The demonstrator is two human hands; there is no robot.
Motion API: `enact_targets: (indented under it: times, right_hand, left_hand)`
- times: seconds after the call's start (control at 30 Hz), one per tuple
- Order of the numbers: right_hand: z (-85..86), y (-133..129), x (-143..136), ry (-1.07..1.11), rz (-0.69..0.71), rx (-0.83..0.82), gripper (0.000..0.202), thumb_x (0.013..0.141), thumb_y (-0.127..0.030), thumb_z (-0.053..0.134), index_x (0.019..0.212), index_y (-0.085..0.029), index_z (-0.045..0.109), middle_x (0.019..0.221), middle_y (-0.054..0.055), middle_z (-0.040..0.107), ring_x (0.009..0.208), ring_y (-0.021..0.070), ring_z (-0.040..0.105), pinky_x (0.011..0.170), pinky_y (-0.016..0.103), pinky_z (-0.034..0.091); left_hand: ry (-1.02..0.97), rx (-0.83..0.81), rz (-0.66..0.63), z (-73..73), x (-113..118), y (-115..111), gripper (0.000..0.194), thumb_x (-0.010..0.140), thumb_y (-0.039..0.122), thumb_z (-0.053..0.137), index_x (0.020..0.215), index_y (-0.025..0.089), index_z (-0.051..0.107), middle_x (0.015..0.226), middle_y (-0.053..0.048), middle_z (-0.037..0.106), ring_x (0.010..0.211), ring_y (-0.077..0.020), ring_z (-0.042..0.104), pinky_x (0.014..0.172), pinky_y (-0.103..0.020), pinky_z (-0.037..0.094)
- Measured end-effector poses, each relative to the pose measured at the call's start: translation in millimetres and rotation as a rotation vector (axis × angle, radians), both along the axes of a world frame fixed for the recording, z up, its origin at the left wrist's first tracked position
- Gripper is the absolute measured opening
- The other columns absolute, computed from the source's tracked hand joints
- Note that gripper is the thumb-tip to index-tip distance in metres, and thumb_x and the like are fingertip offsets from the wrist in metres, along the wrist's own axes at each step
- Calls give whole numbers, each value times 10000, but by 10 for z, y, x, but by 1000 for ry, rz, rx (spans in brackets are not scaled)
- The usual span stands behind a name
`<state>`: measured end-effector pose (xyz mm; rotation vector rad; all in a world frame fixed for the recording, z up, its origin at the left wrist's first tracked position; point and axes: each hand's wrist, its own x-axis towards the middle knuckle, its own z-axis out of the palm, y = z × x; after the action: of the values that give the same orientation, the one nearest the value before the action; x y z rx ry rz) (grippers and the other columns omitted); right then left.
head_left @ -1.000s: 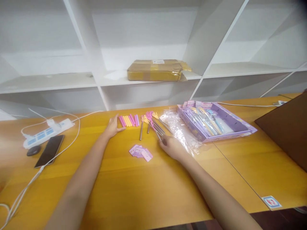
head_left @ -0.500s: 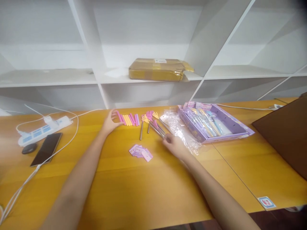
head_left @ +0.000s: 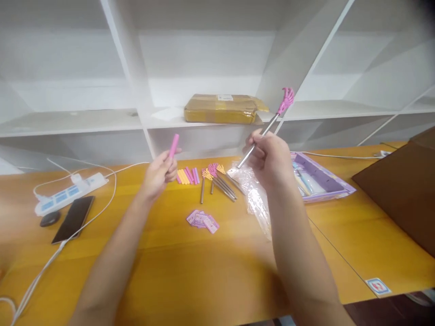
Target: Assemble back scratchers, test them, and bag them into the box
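My left hand [head_left: 159, 175] is closed round a pink tube [head_left: 174, 145], raised above the table with its upper end showing. Lifted higher, my right hand [head_left: 270, 156] grips the metal rod of a back scratcher [head_left: 286, 100] with a pink hand-shaped head, tilted up to the right. Between the hands, several back scratchers [head_left: 224, 188] with pink and yellow heads lie on the table. Beside them is a row of yellow, pink and purple tubes [head_left: 185, 176]. Small purple cards [head_left: 203, 221] lie in a loose pile nearer me.
A purple display box [head_left: 335, 190] holding wrapped items stands behind my right hand, with clear plastic wrap [head_left: 258, 206] next to it. A power strip [head_left: 71, 194], phone [head_left: 73, 219] and mouse [head_left: 50, 219] lie left. A taped parcel [head_left: 220, 109] sits on the shelf; a brown carton [head_left: 401, 190] stands right.
My left hand has lifted a pink tube from the left end of the row. My right hand has risen from the pile with one pink-headed back scratcher.
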<state>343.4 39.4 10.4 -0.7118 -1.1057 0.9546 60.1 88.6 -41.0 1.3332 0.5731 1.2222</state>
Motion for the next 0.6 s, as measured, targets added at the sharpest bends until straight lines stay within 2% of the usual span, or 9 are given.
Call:
enact_targets:
  times: [0.07,0.13,0.23,0.33,0.4,0.6]
  right_hand:
    - [29,-44,-39,24,98,25,317,838,-386,720,654,-220,522,557,-81,229,465,71,158,414,224,135]
    - [-19,-65,-78,-6,250,3,431,867,-423,706,585,-214,458,537,-74,243,451,67,183,413,221,150]
    - [-123,-36,-142,-37,397,-26,487,915,-450,684,561,-203,459,510,-68,276,438,67,230,415,214,177]
    - [-174,23,-195,41,425,-4,478,940,-474,665,590,-208,479,494,-74,285,417,71,217,396,209,171]
    - [-169,47,-217,125,395,29,479,939,-486,666,598,-215,465,485,-83,262,402,69,185,380,206,157]
    - [-82,-37,-303,352,135,214,502,971,-504,608,599,-226,415,489,-86,203,392,79,156,366,206,181]
  left_hand:
    - [320,174,67,41,-70,-140,304,1052,457,558,1187,215,681,650,59,412,514,-97,336,505,-215,299]
    - [712,360,43,98,-155,-272,310,1060,493,531,1116,234,692,769,10,569,661,-136,508,611,-239,389]
    - [1050,516,26,179,-244,-420,355,1090,507,440,1027,230,653,845,1,635,717,-153,562,662,-261,396]
    - [1166,575,74,231,-268,-484,404,1104,516,377,933,215,586,772,20,599,637,-137,513,624,-261,359]
    - [1189,599,68,259,-267,-504,412,1099,531,389,913,212,572,748,27,588,622,-131,501,611,-257,350]
    - [1130,678,88,356,-297,-586,404,1098,511,409,886,204,565,703,44,559,577,-110,467,579,-251,337]
